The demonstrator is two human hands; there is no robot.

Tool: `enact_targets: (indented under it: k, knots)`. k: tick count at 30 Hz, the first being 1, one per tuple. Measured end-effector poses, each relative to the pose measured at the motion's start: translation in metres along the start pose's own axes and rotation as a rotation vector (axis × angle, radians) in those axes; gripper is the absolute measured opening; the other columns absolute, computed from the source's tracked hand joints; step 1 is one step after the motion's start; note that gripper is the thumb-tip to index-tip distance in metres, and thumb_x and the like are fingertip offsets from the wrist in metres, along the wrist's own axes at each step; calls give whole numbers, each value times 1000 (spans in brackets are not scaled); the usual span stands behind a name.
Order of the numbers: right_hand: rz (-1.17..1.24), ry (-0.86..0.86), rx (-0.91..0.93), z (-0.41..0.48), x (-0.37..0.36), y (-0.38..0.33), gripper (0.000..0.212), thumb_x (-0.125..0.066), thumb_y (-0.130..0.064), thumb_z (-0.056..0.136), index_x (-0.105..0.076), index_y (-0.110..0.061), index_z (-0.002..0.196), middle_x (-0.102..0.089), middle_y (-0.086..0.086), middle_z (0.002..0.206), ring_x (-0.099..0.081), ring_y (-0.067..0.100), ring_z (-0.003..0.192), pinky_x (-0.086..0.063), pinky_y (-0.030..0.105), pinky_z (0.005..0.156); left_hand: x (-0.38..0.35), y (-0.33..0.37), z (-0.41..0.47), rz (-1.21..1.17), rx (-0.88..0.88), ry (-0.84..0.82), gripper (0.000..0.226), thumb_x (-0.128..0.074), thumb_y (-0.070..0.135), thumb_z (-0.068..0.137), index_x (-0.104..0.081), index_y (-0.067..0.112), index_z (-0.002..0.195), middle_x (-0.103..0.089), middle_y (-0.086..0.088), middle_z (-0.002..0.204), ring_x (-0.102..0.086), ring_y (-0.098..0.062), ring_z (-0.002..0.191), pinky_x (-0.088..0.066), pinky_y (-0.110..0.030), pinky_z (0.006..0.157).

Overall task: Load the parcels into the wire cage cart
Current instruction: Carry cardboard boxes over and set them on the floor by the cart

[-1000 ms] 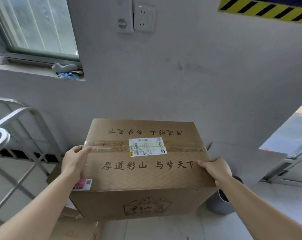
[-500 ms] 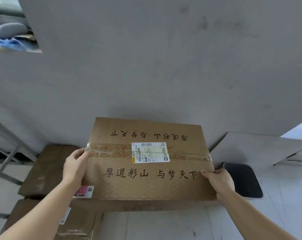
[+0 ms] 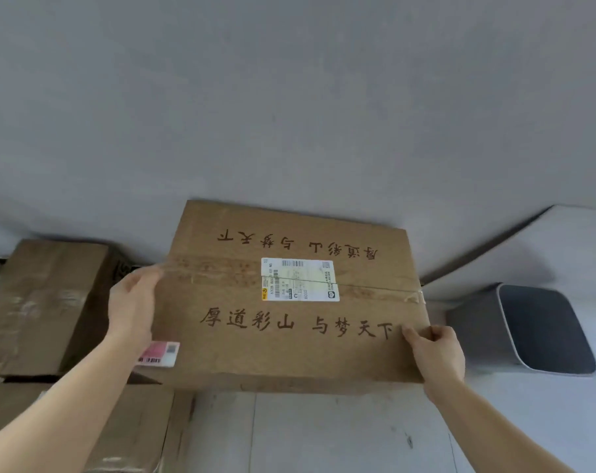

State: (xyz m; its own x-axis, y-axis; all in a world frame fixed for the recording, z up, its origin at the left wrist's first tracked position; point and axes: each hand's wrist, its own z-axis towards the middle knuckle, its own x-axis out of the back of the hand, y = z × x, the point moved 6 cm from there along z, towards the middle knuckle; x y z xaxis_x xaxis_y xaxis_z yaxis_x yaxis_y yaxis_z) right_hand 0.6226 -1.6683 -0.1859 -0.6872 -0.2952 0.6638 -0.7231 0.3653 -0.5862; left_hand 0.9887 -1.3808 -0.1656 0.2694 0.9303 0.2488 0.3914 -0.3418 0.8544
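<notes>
The taped cardboard parcel [image 3: 289,329] is held by the wall [image 3: 289,97], between stacked boxes [image 3: 40,302] and a grey bin [image 3: 528,332]. The left hand [image 3: 132,302] clasps its side edge, thumb on top; the right hand [image 3: 438,353] pinches the near corner. That shallow pinch may slip, dropping it.

Bare forearms [image 3: 67,404] lead to left hand [image 3: 132,308] and right hand [image 3: 436,353].

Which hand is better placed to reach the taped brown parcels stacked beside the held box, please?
Probably the left hand: it grips the large printed cardboard box at the edge beside the taped brown parcels; the right hand holds the far corner.
</notes>
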Motion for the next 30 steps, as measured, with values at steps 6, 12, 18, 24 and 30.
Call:
enact_targets:
  k: [6,12,18,24,30]
  knots:
    - [36,14,-39,46,-18,12,54,-73,-36,83,-52,-10,125,-54,7,111,-50,26,99,-45,43,89,-24,-10,27,49,-81,28,14,-61,41,76,-62,28,71,-65,-2,90,-58,-24,93,-45,-44,84]
    - [84,21,-50,47,-1,15,54,-75,-34,82,-51,-10,124,-52,5,108,-50,25,98,-44,41,84,-40,-11,14,57,-115,20,10,-59,27,89,-62,26,80,-62,9,89,-52,-7,85,-39,-34,85]
    - [89,-11,-10,46,-21,22,55,-74,-33,83,-49,-10,127,-54,5,114,-51,23,100,-44,41,87,-39,-39,25,118,-84,57,13,-56,26,93,-63,19,102,-59,15,93,-52,-12,94,-36,-37,91]
    - [167,-48,17,43,-54,51,47,-75,-25,83,-48,-13,120,-52,3,112,-51,22,100,-42,37,82,-31,-79,47,96,-28,127,15,-57,23,93,-59,14,105,-54,13,89,-48,-11,87,-34,-38,88]
    - [193,-44,-36,36,-60,91,51,-75,-25,83,-47,-14,124,-51,3,114,-52,23,104,-46,40,88,-25,-101,43,91,-55,165,16,-68,22,88,-62,17,103,-59,11,90,-53,-15,98,-39,-36,90]
